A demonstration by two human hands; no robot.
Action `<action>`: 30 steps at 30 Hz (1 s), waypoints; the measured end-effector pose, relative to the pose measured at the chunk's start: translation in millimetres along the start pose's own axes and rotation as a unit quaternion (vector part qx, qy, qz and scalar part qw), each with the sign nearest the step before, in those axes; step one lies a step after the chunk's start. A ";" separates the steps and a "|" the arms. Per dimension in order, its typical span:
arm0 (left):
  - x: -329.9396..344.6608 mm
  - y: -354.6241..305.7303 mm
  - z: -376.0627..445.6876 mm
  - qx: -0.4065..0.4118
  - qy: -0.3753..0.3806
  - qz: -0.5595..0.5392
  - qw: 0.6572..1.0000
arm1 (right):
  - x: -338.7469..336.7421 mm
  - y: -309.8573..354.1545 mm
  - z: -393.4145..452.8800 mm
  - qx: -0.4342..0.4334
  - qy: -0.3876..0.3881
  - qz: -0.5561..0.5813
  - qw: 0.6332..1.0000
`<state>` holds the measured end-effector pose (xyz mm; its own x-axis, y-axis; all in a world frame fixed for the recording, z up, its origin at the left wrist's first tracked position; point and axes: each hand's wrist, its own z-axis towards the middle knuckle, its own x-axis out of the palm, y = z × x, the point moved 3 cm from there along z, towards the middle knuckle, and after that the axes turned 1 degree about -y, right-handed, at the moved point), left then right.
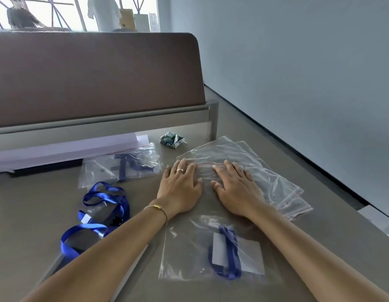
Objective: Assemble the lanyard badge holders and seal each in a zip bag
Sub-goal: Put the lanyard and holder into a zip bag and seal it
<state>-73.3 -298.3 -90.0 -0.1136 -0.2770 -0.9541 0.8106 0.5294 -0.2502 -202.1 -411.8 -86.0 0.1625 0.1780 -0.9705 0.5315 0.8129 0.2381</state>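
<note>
- Left hand (180, 188) and right hand (235, 188) both flat, fingers straight, pressing the zip bag (211, 247) top on the bench (36, 214).
- Badge holder (224, 251) with blue lanyard inside the bag, 6 o'clock of hands.
- Empty bags (276, 182) at 3 o'clock; loose lanyards (102, 205) at 8 o'clock; another filled bag (119, 166) at 10 o'clock.

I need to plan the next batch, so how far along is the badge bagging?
Done, it seems: two zip bags each hold a blue lanyard, the near bag and the far bag. In hand: left hand and right hand lie flat on the stack of empty bags. Left: the loose lanyards with holders lie unbagged.
</note>
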 end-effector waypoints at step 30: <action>-84.3 29.0 4.8 0.023 -0.173 -0.209 0.962 | -48.0 79.4 47.0 -0.153 -0.185 0.077 0.968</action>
<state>-37.5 -263.5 -16.0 -0.2435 -0.7130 -0.6575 0.7608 0.2801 -0.5855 -128.6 -381.9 -18.8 0.5363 0.1459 -0.8313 0.2152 0.9287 0.3019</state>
